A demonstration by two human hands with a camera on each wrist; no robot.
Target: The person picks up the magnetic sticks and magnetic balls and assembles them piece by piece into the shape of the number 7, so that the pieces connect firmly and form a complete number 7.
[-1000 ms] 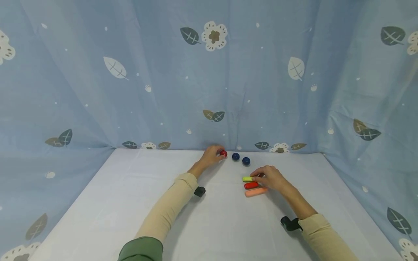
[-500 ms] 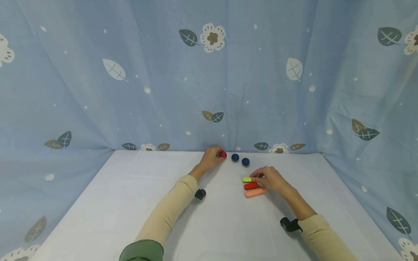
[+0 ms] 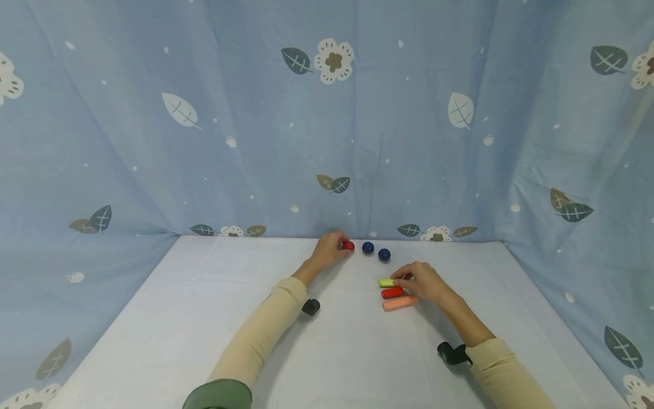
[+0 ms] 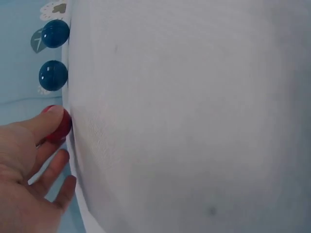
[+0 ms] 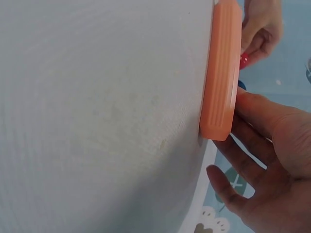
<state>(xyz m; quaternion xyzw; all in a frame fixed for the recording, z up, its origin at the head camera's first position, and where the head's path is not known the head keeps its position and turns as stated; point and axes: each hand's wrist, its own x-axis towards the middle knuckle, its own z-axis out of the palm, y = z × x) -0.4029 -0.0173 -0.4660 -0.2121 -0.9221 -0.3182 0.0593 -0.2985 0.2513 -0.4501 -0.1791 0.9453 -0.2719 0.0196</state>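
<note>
My left hand (image 3: pixel 329 250) pinches a red ball (image 3: pixel 348 246) between thumb and fingers at the back of the table; the left wrist view shows the thumb across that ball (image 4: pixel 59 127). To its right lie two dark blue balls (image 3: pixel 368 247) (image 3: pixel 384 255), apart from each other. Nearer to me, my right hand (image 3: pixel 425 281) pinches the right end of a yellow highlighter (image 3: pixel 386 283). A red highlighter (image 3: pixel 392 292) and an orange highlighter (image 3: pixel 400 303) lie just below it, roughly side by side. In the right wrist view the orange highlighter (image 5: pixel 222 73) hides the yellow one.
All of this rests on a white-covered table (image 3: pixel 347 363). A blue curtain (image 3: pixel 255 142) with leaves and flowers rises behind its back edge and along both sides. A black wrist camera (image 3: pixel 453 353) sits under the right forearm, another (image 3: pixel 310 307) by the left.
The left hand has brought the red ball slightly toward me, more level with the nearest blue ball. My right hand keeps its place on the yellow highlighter.
</note>
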